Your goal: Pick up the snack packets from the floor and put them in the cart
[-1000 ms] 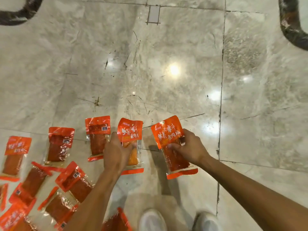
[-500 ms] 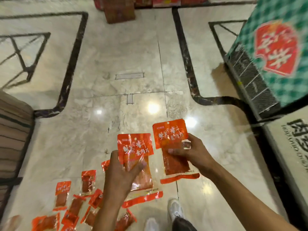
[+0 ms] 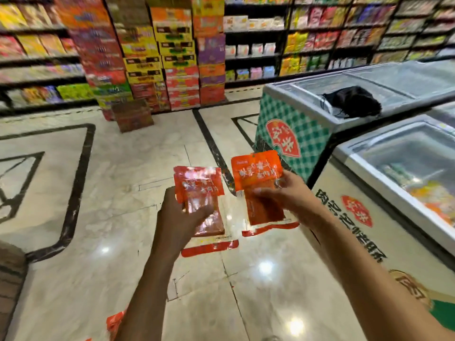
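My left hand [image 3: 181, 221] grips an orange snack packet [image 3: 200, 193] held upright in front of me, thumb across its clear lower half. My right hand [image 3: 288, 196] pinches a second orange snack packet [image 3: 258, 178] by its side, just right of the first. Both packets are raised well above the marble floor. The corner of another orange packet [image 3: 114, 324] shows on the floor beside my left forearm. No cart is in view.
Chest freezers [image 3: 349, 207] with glass lids stand close on the right; a black bag [image 3: 352, 100] lies on the far one. Stacked cartons [image 3: 157, 62] and a brown box [image 3: 133, 118] stand ahead, with stocked shelves [image 3: 320, 38] behind. Open marble floor [image 3: 110, 180] spreads to the left.
Both hands lifted their packets off the floor and rose. The view swung up from the floor with its scattered packets to the aisle, shelves and freezers.
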A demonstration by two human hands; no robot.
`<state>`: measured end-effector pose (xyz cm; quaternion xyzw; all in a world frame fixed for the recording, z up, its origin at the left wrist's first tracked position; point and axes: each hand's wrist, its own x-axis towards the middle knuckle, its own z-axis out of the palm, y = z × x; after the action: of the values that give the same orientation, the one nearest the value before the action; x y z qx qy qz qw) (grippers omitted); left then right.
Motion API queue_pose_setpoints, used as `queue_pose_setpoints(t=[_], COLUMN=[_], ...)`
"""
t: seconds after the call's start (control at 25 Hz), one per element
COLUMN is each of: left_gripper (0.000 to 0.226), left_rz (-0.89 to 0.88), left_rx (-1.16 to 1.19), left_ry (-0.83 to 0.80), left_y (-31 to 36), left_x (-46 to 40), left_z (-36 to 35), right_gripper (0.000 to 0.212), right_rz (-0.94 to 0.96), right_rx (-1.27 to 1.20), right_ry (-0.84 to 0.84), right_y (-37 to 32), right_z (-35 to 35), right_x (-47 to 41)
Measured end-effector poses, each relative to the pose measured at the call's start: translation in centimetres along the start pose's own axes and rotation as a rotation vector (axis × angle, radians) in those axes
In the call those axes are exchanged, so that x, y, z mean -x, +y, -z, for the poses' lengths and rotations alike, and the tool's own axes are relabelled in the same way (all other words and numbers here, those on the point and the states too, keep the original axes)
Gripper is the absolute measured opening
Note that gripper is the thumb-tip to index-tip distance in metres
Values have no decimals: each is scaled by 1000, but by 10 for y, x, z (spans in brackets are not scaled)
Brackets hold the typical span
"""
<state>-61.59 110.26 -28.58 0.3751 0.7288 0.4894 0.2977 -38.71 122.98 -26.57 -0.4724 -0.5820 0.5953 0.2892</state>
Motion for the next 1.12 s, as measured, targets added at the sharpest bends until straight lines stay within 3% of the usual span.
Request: queue_pose_setpoints(t=[0.36, 0.64, 0.8, 0.96, 1.12], left_gripper=[78, 63, 65, 66, 57], left_rz=[-240, -298, -290, -295, -353], left_rx=[118, 163, 128, 67, 4], left_ry=[-247, -593, -780, -1005, -1196], left_y=[89, 137, 145, 153, 156], left_x=[143, 304, 394, 487, 570], left_z=[-98, -250, -342, -427, -514], right_gripper=[53, 48, 44, 65, 54], right_rz=[14, -4, 5, -37, -74], right_rx=[-139, -164, -234, -312, -385], right_ry=[337, 680, 857, 1062, 1274], right_y=[34, 94, 131, 188, 246], right_z=[130, 289, 359, 411, 452], right_x=[212, 423, 553, 656, 738])
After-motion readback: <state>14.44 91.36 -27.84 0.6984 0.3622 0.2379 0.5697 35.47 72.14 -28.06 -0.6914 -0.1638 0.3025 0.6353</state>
